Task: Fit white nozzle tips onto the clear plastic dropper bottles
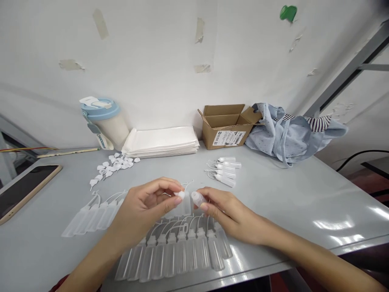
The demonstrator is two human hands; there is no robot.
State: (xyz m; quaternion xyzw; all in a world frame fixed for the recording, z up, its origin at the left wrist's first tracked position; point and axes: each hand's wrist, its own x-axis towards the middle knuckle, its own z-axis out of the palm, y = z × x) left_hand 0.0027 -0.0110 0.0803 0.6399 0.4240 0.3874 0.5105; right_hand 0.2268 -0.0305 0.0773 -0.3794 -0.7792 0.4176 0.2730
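Between thumb and fingers, my left hand (152,205) pinches a small white cap (181,195) with a thin tail. Just to its right, my right hand (226,209) grips a translucent plastic bottle (198,198), its mouth turned toward the cap. Cap and bottle are a little apart. Below the hands lies a row of clear bottles (172,253) with thin looped straps at their necks. More such bottles (94,217) rest at the left, partly behind my left wrist. Several bottles with white caps (226,170) lie beyond my right hand.
A pile of loose white caps (114,165) lies at the back left, near a phone (27,188). Along the wall stand a cup with a blue lid (106,121), a stack of white envelopes (162,140), an open cardboard box (226,127) and a blue cloth bag (291,136).
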